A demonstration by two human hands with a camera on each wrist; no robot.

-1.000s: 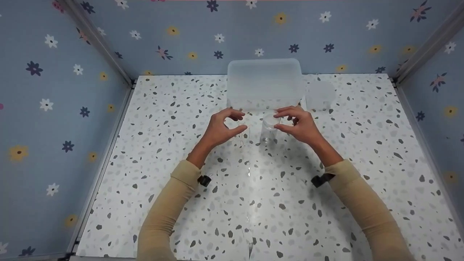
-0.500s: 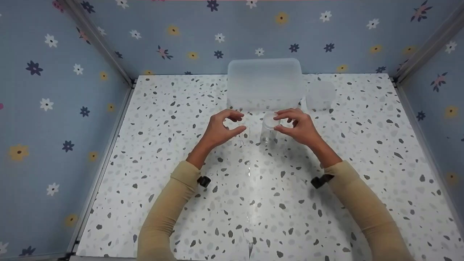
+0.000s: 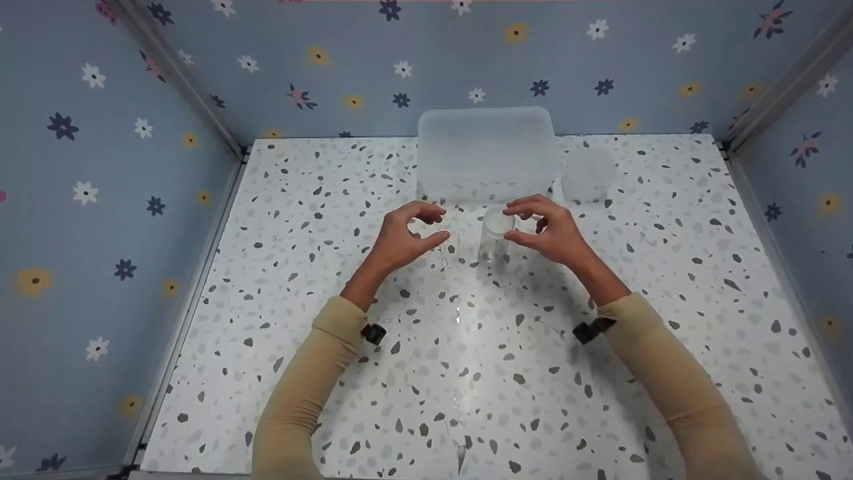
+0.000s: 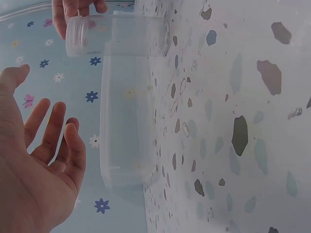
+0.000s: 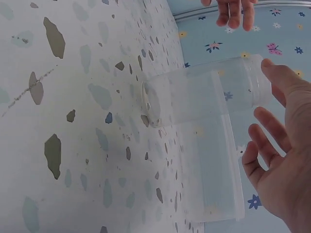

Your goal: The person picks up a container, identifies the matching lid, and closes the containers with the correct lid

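Note:
A tall clear plastic jar [image 3: 494, 241] with a ridged, translucent lid [image 3: 500, 222] stands upright on the speckled table. At the lid's right side, the thumb and forefinger of my right hand [image 3: 554, 232] hold its edge; the other fingers curl loosely, away from the jar. In the right wrist view the thumb tip meets the rim of the lid [image 5: 258, 82]. My left hand [image 3: 404, 233] hovers to the left of the jar, thumb and fingers apart in a wide C, holding nothing. The left wrist view shows its palm and loosely bent fingers [image 4: 53, 131].
Behind the jar stands a large frosted plastic box [image 3: 485, 143]. To the box's right sits a smaller translucent container [image 3: 590, 175], faint against the table [image 3: 320, 200]. Walls with a flower print [image 3: 433, 53] enclose the back and both sides.
My left hand has drifted slightly left, away from the jar. The right hand stays at the lid with small finger shifts, and the jar keeps its place.

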